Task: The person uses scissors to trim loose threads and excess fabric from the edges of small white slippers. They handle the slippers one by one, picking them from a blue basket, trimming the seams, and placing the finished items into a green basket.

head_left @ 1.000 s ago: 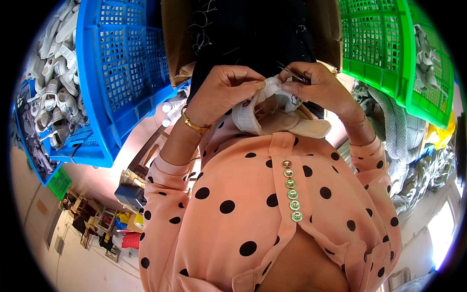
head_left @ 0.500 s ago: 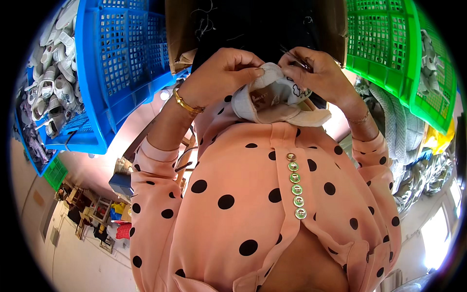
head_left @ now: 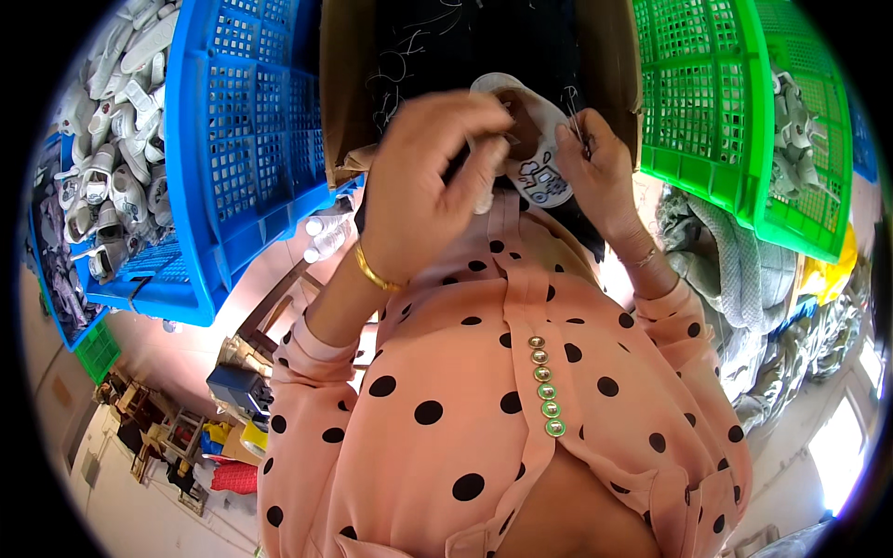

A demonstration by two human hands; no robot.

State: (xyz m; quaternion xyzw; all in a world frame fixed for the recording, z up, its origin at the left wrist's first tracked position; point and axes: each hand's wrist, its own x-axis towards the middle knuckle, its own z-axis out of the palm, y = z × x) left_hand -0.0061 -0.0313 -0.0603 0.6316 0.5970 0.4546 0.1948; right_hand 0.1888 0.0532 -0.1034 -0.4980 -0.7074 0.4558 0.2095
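Observation:
A small white child's shoe [head_left: 542,183] with a dark printed picture hangs over my lap, its opening turned toward me. My right hand [head_left: 603,172] grips the shoe's edge with the thumb. Slim metal thread snips [head_left: 580,135] stick out between the fingers of that same hand. Close beside the shoe's other side is my left hand [head_left: 423,172], blurred, with thumb and forefinger curled toward each other in a pinch. Whatever sits between those fingertips is too small to make out. A pale strap end shows below the left thumb.
A blue plastic basket [head_left: 200,167] heaped with white shoes [head_left: 121,167] stands to the left. On the right is a green basket [head_left: 698,130] with more pale shoes [head_left: 795,130]. A cardboard box [head_left: 609,65] lies ahead, and loose threads cling to the dark cloth over my lap.
My left hand has come off the shoe's rim and moved nearer, blurring. The shoe has turned and tipped upward, showing its printed side. My right hand still holds it and the snips.

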